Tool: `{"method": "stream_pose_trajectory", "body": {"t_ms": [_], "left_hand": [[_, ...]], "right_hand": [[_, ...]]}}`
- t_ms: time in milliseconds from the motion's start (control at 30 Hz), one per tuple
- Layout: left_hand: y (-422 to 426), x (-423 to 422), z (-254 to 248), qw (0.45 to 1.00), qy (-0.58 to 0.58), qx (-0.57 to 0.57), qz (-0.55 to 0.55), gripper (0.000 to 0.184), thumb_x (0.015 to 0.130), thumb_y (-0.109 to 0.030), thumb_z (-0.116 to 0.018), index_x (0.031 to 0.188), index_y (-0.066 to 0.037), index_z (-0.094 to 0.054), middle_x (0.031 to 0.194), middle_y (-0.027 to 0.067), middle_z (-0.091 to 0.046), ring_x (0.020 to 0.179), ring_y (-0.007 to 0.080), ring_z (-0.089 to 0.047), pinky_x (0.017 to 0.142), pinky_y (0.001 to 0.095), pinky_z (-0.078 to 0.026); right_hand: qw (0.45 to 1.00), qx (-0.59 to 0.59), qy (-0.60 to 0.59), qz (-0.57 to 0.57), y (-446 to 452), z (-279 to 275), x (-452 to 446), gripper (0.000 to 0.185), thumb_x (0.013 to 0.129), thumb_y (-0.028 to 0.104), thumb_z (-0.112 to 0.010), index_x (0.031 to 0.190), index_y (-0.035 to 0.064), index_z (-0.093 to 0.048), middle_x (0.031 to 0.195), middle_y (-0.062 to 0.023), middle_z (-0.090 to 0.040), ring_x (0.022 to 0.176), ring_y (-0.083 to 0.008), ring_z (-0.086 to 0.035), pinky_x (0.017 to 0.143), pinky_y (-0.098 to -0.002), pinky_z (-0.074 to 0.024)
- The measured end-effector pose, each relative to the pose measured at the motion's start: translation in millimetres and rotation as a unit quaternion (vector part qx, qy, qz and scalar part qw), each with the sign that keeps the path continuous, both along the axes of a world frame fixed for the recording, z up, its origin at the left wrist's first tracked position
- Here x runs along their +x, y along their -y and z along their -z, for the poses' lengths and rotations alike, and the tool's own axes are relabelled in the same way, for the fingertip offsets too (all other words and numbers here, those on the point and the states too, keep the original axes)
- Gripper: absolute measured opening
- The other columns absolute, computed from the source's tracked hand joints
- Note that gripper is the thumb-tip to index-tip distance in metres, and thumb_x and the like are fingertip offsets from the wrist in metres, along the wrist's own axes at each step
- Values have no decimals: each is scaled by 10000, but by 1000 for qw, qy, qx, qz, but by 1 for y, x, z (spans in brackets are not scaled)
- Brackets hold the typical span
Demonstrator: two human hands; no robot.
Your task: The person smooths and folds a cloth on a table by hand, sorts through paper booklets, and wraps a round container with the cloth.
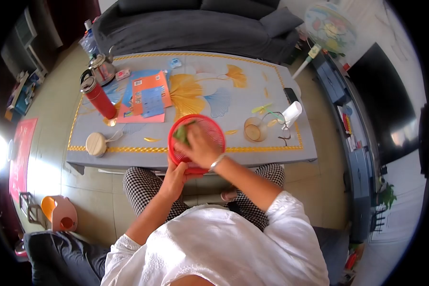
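Round pale box: sitting left of the left hand and a little beyond it, near the close edge of the surface (143, 139).
Red flask (98, 98): standing farther out than the box, well to the left of both hands.
Kettle (103, 70): standing just behind the flask, even farther from the hands.
Orange booklet (142, 89): lying among other papers, beyond the left hand and to its left.
Left hand (176, 175): grasping the near side of the red basket, thumb showing on the outside.
Green piece (181, 135): lying inside the basket, under the right hand's fingers and beyond the left hand.
Red basket (218, 133): tilting open toward the wearer, above the left hand, overlapping the surface's near edge; whether it is touching that edge, I cannot tell.
Right hand (199, 147): resting inside the basket, fingers touching the green piece; whether they are clenching it, I cannot tell.
Glass cup (255, 129): standing right of the right hand.
Eyeglasses (287, 127): lying farther right, just beside the cup.
Step in hand: apparently handling the green piece inside the basket.
Next move: probably calling for a steady left hold and a sure right-hand pinch.
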State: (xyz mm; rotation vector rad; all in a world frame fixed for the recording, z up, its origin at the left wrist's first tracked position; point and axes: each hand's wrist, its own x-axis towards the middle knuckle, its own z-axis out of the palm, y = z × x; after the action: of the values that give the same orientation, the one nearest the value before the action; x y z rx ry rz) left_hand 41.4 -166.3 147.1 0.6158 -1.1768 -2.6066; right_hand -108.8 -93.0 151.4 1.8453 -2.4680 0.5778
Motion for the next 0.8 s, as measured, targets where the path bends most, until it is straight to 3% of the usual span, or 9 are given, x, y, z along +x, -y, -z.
{"method": "stream_pose_trajectory", "body": {"t_ms": [33,67,100,200,267,367,533,633,800], "left_hand": [[-6,2,0,1000,9,-8,-19,505,1016,-100,-422,1489,-134,-247,1313,158,-537,1069,293,-650,818,447,-606],[8,9,8,1000,15,-26,5,554,1010,-89,-430,1500,-150,-180,1328,180,-498,1118,305,-619,866,454,-587],[16,17,14,1000,-6,-18,0,579,986,-45,-419,1503,-152,-180,1304,179,-513,1121,308,-615,864,469,-586],[35,43,22,1000,-16,18,4,636,938,12,-396,1507,-153,-167,1293,179,-517,1097,313,-625,843,462,-597],[42,52,17,998,45,-32,0,687,889,32,-384,1512,-151,-158,1302,176,-505,1074,320,-632,801,460,-612],[40,55,12,994,95,-47,42,661,883,18,-414,1499,-144,-237,1281,161,-540,1044,319,-654,763,479,-619],[29,41,25,997,64,16,45,658,892,2,-411,1502,-152,-219,1261,153,-558,1020,317,-663,738,462,-621],[24,26,30,995,60,25,71,651,910,-36,-402,1504,-176,-176,1345,153,-487,1136,330,-602,796,509,-604],[15,0,23,993,45,19,111,588,949,-79,-402,1492,-143,-184,1358,177,-471,1173,357,-589,827,495,-600]], "right_hand": [[996,42,69,-48,3,-19,21,528,1037,397,-388,1336,-23,-502,1417,-284,-399,1364,-373,-367,1121,-443,-328],[988,-82,109,-68,9,22,32,496,1040,360,-388,1331,-22,-513,1471,-268,-368,1393,-364,-339,1147,-423,-294],[946,-66,305,-85,7,10,41,467,1047,328,-380,1329,-16,-522,1508,-228,-361,1405,-351,-332,1160,-412,-279],[944,7,295,-148,-8,21,43,379,1007,255,-446,1257,1,-572,1398,-162,-499,1330,-317,-426,1116,-405,-343],[977,88,57,-186,-21,17,40,216,878,157,-530,1028,49,-641,1142,-96,-611,1134,-278,-545,987,-380,-451],[984,28,-78,-160,-27,26,21,192,832,163,-564,986,76,-637,1025,-42,-597,1034,-243,-559,905,-376,-482],[997,6,-55,-54,-31,11,24,146,812,178,-593,921,99,-650,932,-78,-655,930,-294,-620,823,-415,-505],[969,234,73,-36,-45,-11,26,103,820,192,-597,861,118,-655,777,-114,-683,772,-327,-659,728,-453,-515],[971,-79,131,183,-92,-33,-19,184,863,321,-613,891,145,-659,654,-109,-659,657,-335,-658,574,-481,-492]]}}
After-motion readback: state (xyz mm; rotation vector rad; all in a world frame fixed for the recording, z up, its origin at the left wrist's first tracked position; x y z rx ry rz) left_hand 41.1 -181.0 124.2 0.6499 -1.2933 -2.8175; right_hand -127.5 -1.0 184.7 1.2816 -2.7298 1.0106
